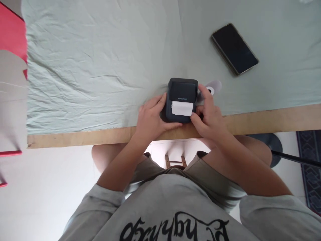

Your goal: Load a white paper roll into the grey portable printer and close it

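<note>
A small dark portable label printer (183, 87) lies on the cloth near the table's front edge. From its front slot a strip of white paper (182, 108) sticks out over the casing. My left hand (150, 117) is wrapped round the printer's left side, thumb along the near edge. On the opposite side, my right hand (208, 115) holds the casing, its index finger reaching up the right edge. The right thumb tip touches the paper's lower right corner. Just beyond that hand is a pale, flat oval piece with a small white ring (210, 90), partly hidden by the fingers.
A black smartphone (235, 49) lies face up at the right on a pale green, wrinkled cloth (100, 60). Bare wood shows along the table's front edge (271, 120). Red objects (12, 33) stand off the left side. A dark patterned mat (311, 167) is on the floor at right.
</note>
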